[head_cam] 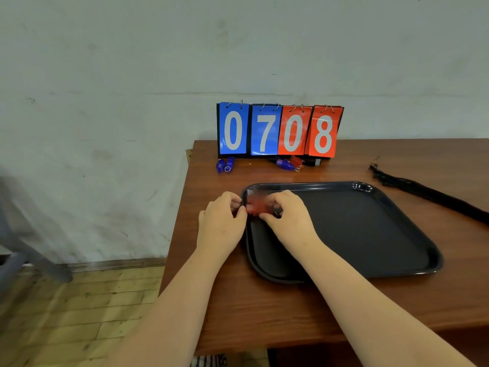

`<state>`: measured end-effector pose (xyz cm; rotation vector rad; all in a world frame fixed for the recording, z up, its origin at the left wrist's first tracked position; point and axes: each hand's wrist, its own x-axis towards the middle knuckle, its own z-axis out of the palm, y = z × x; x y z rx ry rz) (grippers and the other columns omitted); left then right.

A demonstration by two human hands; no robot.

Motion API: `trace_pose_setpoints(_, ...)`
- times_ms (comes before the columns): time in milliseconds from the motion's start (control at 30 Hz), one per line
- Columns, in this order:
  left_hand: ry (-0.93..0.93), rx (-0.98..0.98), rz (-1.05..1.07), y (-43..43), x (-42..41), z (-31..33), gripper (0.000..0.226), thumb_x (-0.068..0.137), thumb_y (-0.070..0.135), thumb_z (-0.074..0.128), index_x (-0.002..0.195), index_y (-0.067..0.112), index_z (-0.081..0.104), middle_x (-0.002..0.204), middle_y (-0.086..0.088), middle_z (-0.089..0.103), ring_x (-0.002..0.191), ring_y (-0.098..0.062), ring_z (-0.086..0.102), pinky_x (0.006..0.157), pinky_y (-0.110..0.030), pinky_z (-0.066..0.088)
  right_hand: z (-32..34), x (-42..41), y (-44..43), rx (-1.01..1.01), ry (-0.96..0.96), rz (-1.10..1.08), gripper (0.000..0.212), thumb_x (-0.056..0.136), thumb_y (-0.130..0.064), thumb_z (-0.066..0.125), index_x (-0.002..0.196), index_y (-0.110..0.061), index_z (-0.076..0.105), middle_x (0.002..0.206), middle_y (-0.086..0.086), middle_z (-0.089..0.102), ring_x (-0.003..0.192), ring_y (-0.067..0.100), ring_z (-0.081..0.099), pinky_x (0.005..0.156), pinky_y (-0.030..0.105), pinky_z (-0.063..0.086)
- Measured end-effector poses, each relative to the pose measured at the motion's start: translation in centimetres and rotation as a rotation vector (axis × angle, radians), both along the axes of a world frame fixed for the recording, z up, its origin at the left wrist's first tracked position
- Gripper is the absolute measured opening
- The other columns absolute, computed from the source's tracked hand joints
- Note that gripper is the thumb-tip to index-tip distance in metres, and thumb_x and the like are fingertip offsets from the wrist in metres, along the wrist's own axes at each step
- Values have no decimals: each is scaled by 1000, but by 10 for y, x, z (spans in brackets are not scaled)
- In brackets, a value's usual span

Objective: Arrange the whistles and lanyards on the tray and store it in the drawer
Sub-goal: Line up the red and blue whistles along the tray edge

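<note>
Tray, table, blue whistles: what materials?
Tray: probably moulded plastic, dark, semi-gloss; light glints along the rounded rim. Table: wood or wood-look veneer, reddish-brown, visible grain, slight sheen. Blue whistles: likely glossy plastic, saturated colour; one carries a small ring that looks metal.

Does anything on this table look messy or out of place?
Nothing looks damaged or spilled. Small blue plastic whistles lie loose in two clumps before the blue-and-red flip scoreboard, and a bundle of black cord lanyards lies apart at right.
</note>
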<state>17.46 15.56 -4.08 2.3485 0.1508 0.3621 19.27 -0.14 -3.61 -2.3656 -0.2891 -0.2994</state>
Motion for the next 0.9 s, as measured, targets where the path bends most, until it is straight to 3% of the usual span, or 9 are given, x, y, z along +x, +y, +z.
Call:
trace_pose_setpoints(100, 3, -36, -19, 0, -2, 2, 11, 96, 31, 58, 106, 34, 56, 100, 17, 62, 99, -3, 57, 93, -27, 27, -1, 0, 1, -70, -41, -17, 24, 86, -22, 74, 109, -25, 68, 106, -11, 57, 105, 9, 51, 93, 26, 47)
trace_pose_setpoints(300, -8, -55, -49, 2, -2, 0, 5, 93, 35, 61, 92, 38, 57, 97, 17, 60, 92, -1, 57, 100, -39, 40, 0, -2, 0, -136, -67, -19, 17, 90, -23, 70, 106, -28, 71, 108, -11, 57, 106, 6, 46, 87, 17, 35)
trace_pose_setpoints(900, -2, -42, -67, 2, -4, 2, 8, 94, 37, 61, 101, 40, 63, 104, 17, 59, 95, -2, 58, 103, -45, 41, 0, -1, -1, -146, -85, -49, 22, 94, -25, 65, 115, -27, 71, 113, -7, 63, 110, 10, 50, 93, 23, 42)
